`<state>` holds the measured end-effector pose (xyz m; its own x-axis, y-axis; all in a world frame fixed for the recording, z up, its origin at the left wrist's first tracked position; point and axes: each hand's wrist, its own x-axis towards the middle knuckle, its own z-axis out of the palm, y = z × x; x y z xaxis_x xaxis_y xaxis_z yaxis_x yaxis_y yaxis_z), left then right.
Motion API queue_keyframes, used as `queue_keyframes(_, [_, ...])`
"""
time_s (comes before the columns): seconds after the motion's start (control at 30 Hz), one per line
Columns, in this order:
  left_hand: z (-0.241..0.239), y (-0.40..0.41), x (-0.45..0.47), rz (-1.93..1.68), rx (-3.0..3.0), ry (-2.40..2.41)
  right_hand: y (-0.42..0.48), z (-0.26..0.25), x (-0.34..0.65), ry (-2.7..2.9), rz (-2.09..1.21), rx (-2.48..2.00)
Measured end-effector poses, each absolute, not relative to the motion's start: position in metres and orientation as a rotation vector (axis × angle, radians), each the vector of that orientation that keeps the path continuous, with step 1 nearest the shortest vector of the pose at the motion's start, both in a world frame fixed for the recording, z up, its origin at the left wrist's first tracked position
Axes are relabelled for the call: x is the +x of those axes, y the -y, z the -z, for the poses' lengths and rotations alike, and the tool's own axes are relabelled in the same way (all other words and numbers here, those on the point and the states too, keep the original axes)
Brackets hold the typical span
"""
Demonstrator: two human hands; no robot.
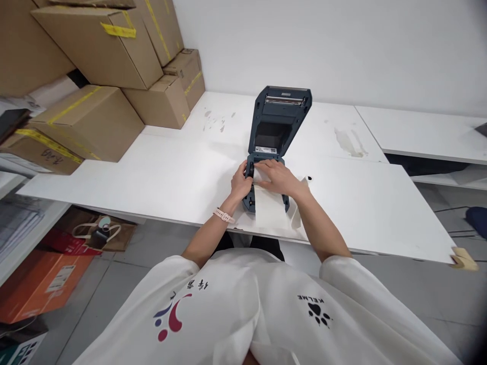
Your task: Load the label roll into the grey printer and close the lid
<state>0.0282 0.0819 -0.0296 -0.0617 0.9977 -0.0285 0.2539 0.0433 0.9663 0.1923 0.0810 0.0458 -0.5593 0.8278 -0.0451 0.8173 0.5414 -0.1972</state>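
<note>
A dark label printer (pixel 279 109) stands on the white table with its lid raised. Inside its lower half sits a white label roll (pixel 260 175), and a strip of label paper (pixel 270 207) runs from it over the printer's front toward the table edge. My left hand (pixel 241 181) is closed around the printer's left side, next to the roll. From the right, my right hand (pixel 279 177) reaches across the roll with its fingers curved over it, hiding much of it. A loose curled piece of white paper (pixel 297 215) lies at the printer's right.
Cardboard boxes (pixel 99 50) are stacked at the left end of the white table (pixel 171 172). Behind it rises a white wall (pixel 323 45). An orange box (pixel 41 284) stands on the floor at lower left. A wooden piece (pixel 464 258) is at the table's right corner.
</note>
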Motion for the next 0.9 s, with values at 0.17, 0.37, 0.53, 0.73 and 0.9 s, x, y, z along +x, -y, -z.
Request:
queue_keyframes(0.17, [0.032, -0.080, 0.028, -1.126, 1.297, -1.366, -0.005, -0.019, 0.201, 2.564, -0.337, -1.196])
queue_keyframes(0.37, [0.025, -0.074, 0.029, -1.102, 1.181, -1.227, 0.024, 0.008, 0.195, 2.490, -0.267, -1.295])
queue_keyframes(0.53, [0.021, -0.048, 0.027, -1.040, 1.169, -1.215, 0.023, 0.006, 0.192, 2.424, -0.290, -1.326])
queue_keyframes(0.73, [0.021, -0.028, 0.027, -1.037, 1.121, -1.222, 0.027, 0.009, 0.185, 2.308, -0.263, -1.308])
queue_keyframes(0.9, [0.020, -0.031, 0.028, -1.053, 1.122, -1.244, 0.032, 0.008, 0.183, 2.284, -0.345, -1.314])
